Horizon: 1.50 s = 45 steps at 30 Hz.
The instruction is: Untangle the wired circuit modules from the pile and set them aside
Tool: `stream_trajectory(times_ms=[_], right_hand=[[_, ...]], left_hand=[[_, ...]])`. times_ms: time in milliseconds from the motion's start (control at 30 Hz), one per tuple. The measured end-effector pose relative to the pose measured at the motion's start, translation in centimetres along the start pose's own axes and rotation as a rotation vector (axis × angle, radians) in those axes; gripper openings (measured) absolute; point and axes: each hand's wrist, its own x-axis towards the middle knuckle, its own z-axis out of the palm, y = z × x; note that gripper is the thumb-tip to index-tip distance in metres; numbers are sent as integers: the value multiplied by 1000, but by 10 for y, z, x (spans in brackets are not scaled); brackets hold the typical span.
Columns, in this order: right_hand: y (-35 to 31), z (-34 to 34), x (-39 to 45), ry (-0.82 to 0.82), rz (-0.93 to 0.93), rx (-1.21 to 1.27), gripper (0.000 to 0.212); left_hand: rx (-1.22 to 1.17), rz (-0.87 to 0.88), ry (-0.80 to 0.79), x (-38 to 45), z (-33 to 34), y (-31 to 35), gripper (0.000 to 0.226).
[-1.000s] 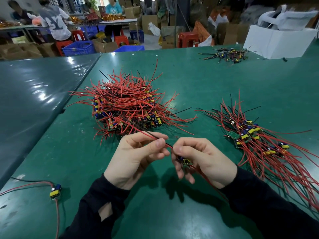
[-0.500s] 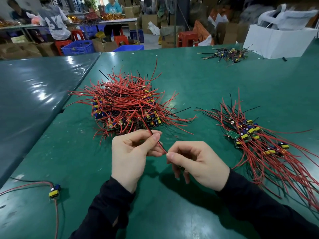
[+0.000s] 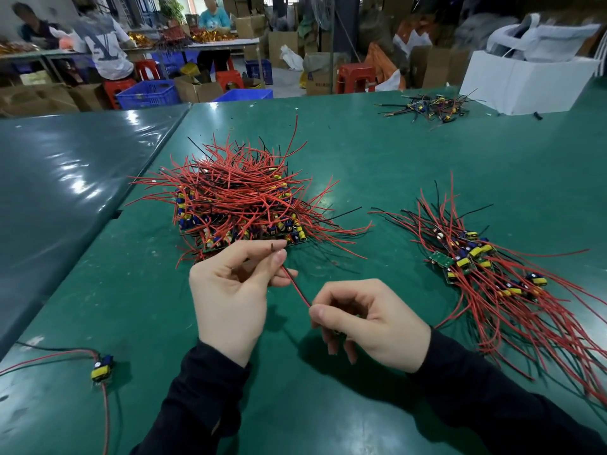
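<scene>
A tangled pile of circuit modules [image 3: 236, 198] with red and black wires lies on the green table [image 3: 377, 152], just beyond my hands. A sorted bundle of modules [image 3: 486, 274] lies to the right, its wires running toward me. My left hand [image 3: 230, 290] pinches the tip of a red wire [image 3: 297, 290] between thumb and forefinger. This wire runs down into my right hand [image 3: 368, 323], which is closed around the module; the module itself is hidden under the fingers.
A single module [image 3: 102, 367] with red and black leads lies at the near left. A small heap of modules [image 3: 430, 108] sits at the far right beside a white box [image 3: 525, 80]. A darker table adjoins on the left. People work at benches behind.
My left hand has slid along the red wire to its tip and lifted it clear of the pile. My right hand has dropped lower and nearer, folding over the module.
</scene>
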Motion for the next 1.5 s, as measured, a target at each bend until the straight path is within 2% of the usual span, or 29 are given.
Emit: stream_trajectory(times_ms=[433,600,800,933,1067,1100,1167,1233,1267,1333,1433,1500], right_hand=[[-3,-1,-1,-109,35,52,21],[-4,-2,-2,-120,15,49,20],[-5,-2,-2,-140,10,44,21],[-4,-2,-3,-135,14,37,20],[-4,0,-2,-45,-14,39,21],[-3,0,-1,3,-27,42,20],[-2,-1,1,93,-66,49,17],[-2,-2,2,144,-98,57,15],[-1,-2,2,155,-103,60,15],[-1,-3,3,166,-102,58,16],[0,-3,3,179,-99,49,15],[0,-2,2,173,-102,34,16]], left_hand=[[-106,-19,114,7,-8,8,11],[-149,-86,118,8,-11,10,8],[-62,53,161,6,-9,10,9],[-48,77,167,6,-10,9,10],[-36,97,192,7,-10,11,8],[-58,66,177,7,-9,11,6],[-141,-60,113,4,-4,12,23],[-178,-201,-30,-3,5,10,41],[-164,-250,-130,-7,9,8,42],[-134,-289,-271,-13,14,5,32],[-130,-264,-277,-13,13,1,17],[-126,-271,-253,-12,11,2,17]])
